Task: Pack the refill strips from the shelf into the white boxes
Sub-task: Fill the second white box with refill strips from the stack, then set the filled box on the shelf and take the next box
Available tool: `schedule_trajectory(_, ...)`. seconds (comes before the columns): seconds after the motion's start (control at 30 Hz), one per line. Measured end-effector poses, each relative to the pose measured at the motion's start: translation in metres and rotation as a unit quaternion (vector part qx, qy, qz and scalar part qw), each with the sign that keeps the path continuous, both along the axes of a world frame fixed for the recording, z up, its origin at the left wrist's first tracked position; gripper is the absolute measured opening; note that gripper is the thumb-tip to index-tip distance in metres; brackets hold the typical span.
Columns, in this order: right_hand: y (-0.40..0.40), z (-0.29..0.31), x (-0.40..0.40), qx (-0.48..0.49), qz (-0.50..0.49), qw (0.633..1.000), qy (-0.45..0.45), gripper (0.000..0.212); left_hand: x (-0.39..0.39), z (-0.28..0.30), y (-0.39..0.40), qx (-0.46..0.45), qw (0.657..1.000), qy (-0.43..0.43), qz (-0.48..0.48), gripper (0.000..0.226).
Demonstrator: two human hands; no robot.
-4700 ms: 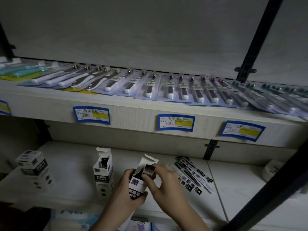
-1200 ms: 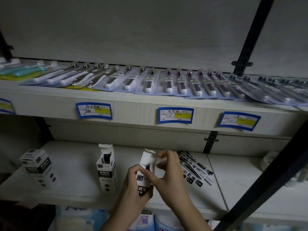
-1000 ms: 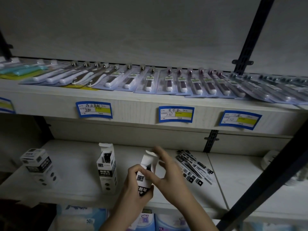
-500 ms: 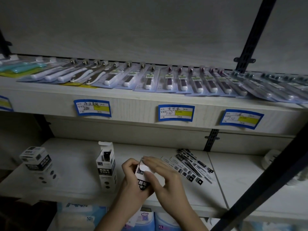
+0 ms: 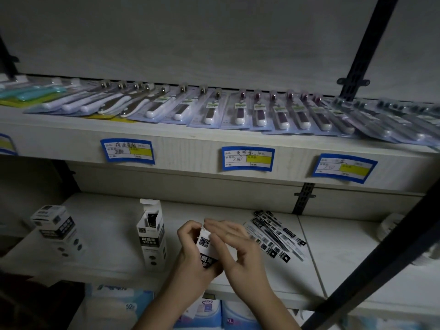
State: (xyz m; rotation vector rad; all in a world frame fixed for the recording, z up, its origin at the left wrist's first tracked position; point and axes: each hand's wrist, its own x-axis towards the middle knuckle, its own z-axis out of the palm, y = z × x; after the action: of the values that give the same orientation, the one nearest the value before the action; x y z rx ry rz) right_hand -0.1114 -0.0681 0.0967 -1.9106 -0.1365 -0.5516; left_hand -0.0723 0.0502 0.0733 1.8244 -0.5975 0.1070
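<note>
My left hand (image 5: 190,253) grips a small white box (image 5: 206,252) with black print, upright above the lower shelf's front edge. My right hand (image 5: 234,246) lies over the box's top and right side, fingers mostly straight and pressing on the lid, which is folded down. A second white box (image 5: 151,239) stands to the left with its top flap up and dark contents showing. A third box (image 5: 57,231), closed, stands at the far left. Several black-and-clear refill strips (image 5: 273,234) lie fanned on the shelf right of my hands.
The upper shelf (image 5: 214,148) carries a row of blister-packed tools (image 5: 238,110) and blue price labels (image 5: 247,158). A black diagonal upright (image 5: 371,267) crosses the right side. Blue-white packs (image 5: 209,310) sit below the lower shelf. A pale round object (image 5: 390,227) rests far right.
The held box's lid was open a second ago; my right hand has folded it down and now presses over the top. The box has sunk slightly lower.
</note>
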Motion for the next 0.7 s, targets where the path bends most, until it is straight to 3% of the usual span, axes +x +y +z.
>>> schedule_trajectory(0.2, -0.005, -0.007, -0.003, -0.100, 0.037, 0.993, -0.041, 0.032, -0.010, 0.002, 0.000, -0.008, 1.000, 0.016, 0.012, 0.068)
schedule_trajectory(0.4, -0.015, -0.011, -0.003, -0.167, 0.026, 0.978, -0.121, 0.030, -0.016, 0.002, -0.005, -0.005, 1.000, 0.022, 0.016, 0.069)
schedule_trajectory(0.7, -0.033, -0.005, -0.013, -0.136, 0.065, 0.984, -0.099, 0.028, -0.025, 0.002, -0.007, -0.012, 0.998, 0.038, 0.057, 0.079)
